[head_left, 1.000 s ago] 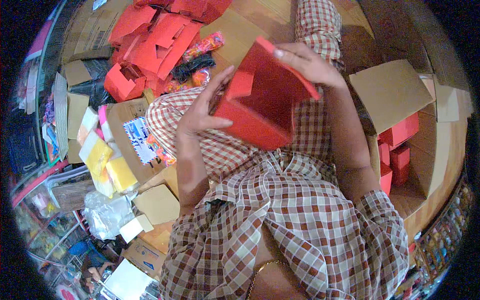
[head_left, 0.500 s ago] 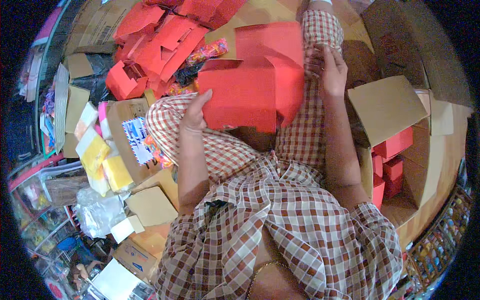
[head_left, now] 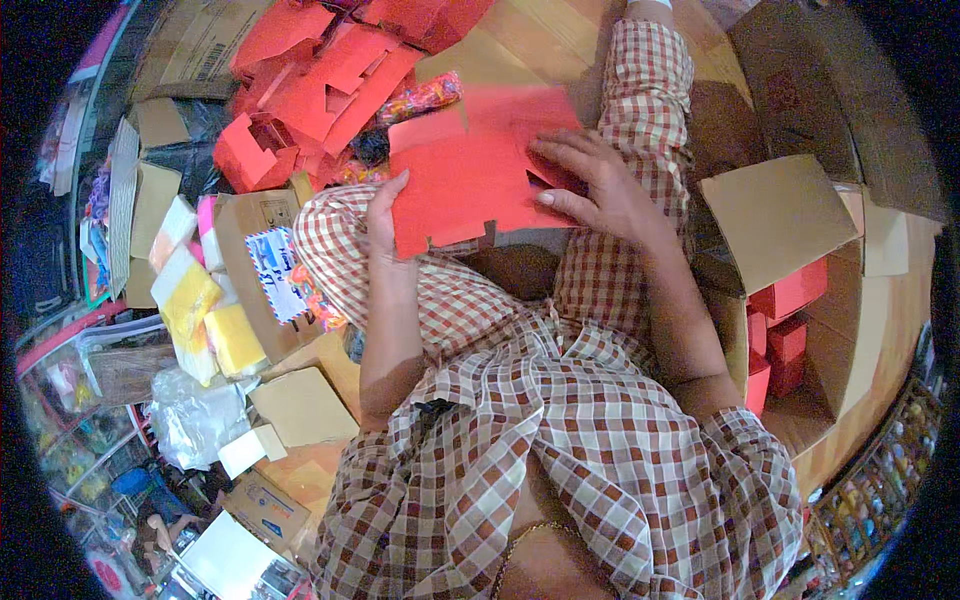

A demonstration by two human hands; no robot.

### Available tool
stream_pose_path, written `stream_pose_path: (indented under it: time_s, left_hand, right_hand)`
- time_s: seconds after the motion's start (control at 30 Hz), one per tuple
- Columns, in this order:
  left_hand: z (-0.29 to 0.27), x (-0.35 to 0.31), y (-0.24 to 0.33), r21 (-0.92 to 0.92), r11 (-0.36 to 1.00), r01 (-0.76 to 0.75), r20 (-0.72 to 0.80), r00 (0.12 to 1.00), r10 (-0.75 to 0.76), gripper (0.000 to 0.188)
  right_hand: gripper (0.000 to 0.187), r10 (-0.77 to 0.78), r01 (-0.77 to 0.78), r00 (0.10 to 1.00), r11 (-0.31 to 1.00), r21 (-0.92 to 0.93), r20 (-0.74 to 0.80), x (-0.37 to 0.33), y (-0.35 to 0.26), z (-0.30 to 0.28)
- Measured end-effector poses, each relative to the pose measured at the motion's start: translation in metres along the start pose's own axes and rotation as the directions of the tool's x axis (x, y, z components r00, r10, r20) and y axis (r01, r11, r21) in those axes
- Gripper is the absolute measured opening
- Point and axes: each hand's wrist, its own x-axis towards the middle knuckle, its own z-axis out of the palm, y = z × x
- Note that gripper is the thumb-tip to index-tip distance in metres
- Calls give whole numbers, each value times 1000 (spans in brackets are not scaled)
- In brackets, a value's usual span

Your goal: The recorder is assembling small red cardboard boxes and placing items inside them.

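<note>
A red cardboard box, partly folded, lies across my lap, one broad panel facing up. My left hand grips its left edge, thumb on top and the other fingers hidden underneath. My right hand rests on the right side of the box with fingers stretched and thumb apart. A small dark gap in the card shows between its thumb and fingers. Notches cut the near edge of the panel.
Flat red box blanks pile up at the far left, beside colourful wrapped packets. An open brown carton at the right holds several folded red boxes. Yellow-and-white packs and a clear plastic bag lie at left.
My right hand has come from beside my right knee onto the right side of the box. The upright far flap has folded down, and the box has tilted flatter.
</note>
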Motion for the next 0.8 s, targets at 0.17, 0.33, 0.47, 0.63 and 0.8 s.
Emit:
stream_pose_path:
  time_s: [0.17,0.33,0.47,0.63,0.8]
  left_hand:
    - [-1,3,-8,-177,983,-41,32,998,48,38]
    - [4,6,-5,-220,975,-39,31,998,47,39]
    - [17,2,2,-267,959,96,195,980,-44,42]
    - [44,-9,5,107,994,-3,-59,998,9,52]
    - [56,-6,-9,337,923,-186,40,982,184,58]
  right_hand:
    - [61,-6,-1,999,978,208,34,-7,12,0]
    - [65,45,27,975,948,317,-218,-12,22,-10]
    - [68,13,11,986,990,144,-165,-14,24,-12]
    - [61,97,-57,985,964,258,-142,-8,15,-3]
    - [45,394,-162,897,716,679,-201,7,0,-4]
